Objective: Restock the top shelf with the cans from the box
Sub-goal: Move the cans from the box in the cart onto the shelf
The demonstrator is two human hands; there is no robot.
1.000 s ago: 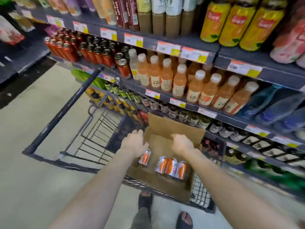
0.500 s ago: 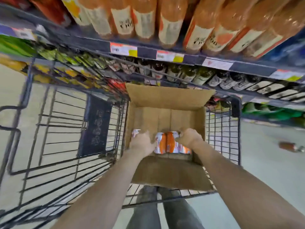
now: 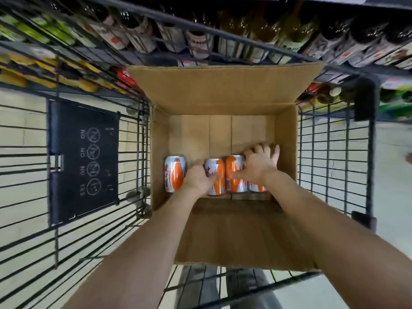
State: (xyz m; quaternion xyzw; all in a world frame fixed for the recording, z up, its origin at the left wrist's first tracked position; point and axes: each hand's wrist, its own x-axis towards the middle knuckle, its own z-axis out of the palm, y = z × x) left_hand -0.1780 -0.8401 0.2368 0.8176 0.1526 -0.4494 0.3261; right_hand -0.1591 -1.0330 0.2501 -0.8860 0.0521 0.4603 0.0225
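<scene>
four orange cans (image 3: pixel 234 169) lie in a row inside the cardboard box (image 3: pixel 223 90), mid-frame. left hand (image 3: pixel 197 180) grips the second can (image 3: pixel 219 166), thumb across it; right hand (image 3: pixel 259 165) rests, fingers spread, on the right two.

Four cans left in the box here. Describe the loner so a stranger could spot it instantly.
Find the open cardboard box in the wire cart; four orange-and-silver cans line its near end. The lone can is leftmost, beside the box's left wall. The left hand, around the next can, separates it from the other three, packed side by side.
</scene>
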